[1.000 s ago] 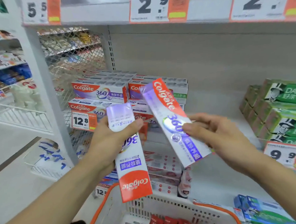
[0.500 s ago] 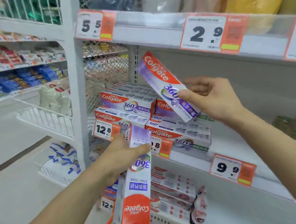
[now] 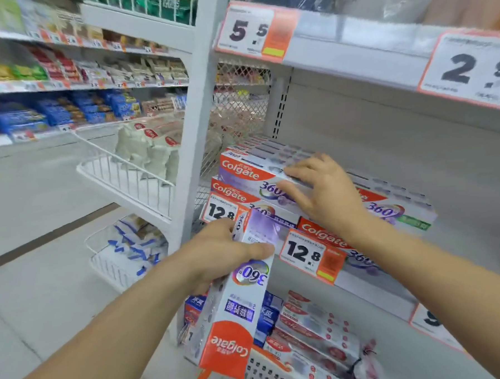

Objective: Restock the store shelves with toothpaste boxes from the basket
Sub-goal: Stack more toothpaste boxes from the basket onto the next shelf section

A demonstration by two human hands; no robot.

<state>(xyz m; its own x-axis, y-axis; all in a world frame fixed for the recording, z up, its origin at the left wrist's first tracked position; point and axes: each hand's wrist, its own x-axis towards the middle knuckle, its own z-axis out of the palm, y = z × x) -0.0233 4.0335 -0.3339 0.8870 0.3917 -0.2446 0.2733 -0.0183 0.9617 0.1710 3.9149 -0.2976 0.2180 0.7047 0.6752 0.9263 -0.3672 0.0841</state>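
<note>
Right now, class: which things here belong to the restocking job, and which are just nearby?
Job:
- left hand gripping a toothpaste box
- right hand on the top box of the shelf stack
- basket

Nearby:
- price tag 12.8
- white bags

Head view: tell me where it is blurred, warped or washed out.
Head view: the aisle shelves at left and the 2.9 price tag smear with motion blur; the shelf edge bows from the wide-angle lens; light is flat and even; the left hand and its held Colgate box stay fairly sharp.
</note>
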